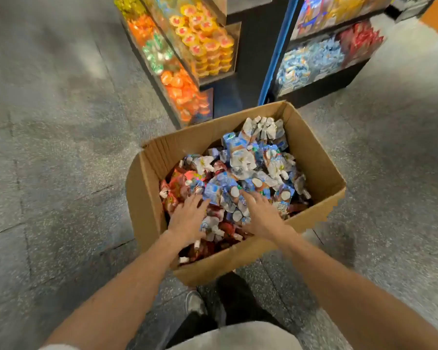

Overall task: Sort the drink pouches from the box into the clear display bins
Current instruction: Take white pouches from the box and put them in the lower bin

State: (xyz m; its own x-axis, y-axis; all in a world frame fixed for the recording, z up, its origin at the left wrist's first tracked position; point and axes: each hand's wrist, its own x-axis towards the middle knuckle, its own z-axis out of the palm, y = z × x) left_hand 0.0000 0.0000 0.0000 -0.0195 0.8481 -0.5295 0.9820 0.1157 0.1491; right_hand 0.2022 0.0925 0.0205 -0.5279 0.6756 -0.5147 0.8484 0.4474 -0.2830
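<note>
Floor (48, 147): grey speckled tiles, carrying everything listed below.

Display units, two. Left unit (167, 59): clear bins of orange, green and yellow packs. Right unit (283, 46): blue-edged, with a clear bin of pale blue packs (311, 61) beside a clear bin of red packs (359, 41). Both units stand just beyond the box.

Cardboard box (147, 198): open-topped, on the floor between the person and the units, roughly full.

Drink pouches, mixed heap inside the box. Blue-and-white pouches (243, 160) lie on top and toward the far right. Red-and-orange pouches (177, 185) lie along the left and near sides, partly buried.

Left hand (186, 218): palm down, fingers spread wide, resting on the heap where red meets blue. It grips nothing that can be seen.

Right hand (262, 215): palm down, fingers extended, tips dipped among blue-and-white pouches. No pouch is plainly pinched.

Shoe (194, 303): grey, near the box's near corner.

Step in hand, as judged: gathering a handful of one kind. Advice: rake one colour only, probably blue, since it sits uppermost and a matching bin stands close on the right. Draw the hands together under a loose cluster. Let stray reds fall back before lifting. Take a modest load, as the slick foil pouches are likely to slip from an overfull grasp.
</note>
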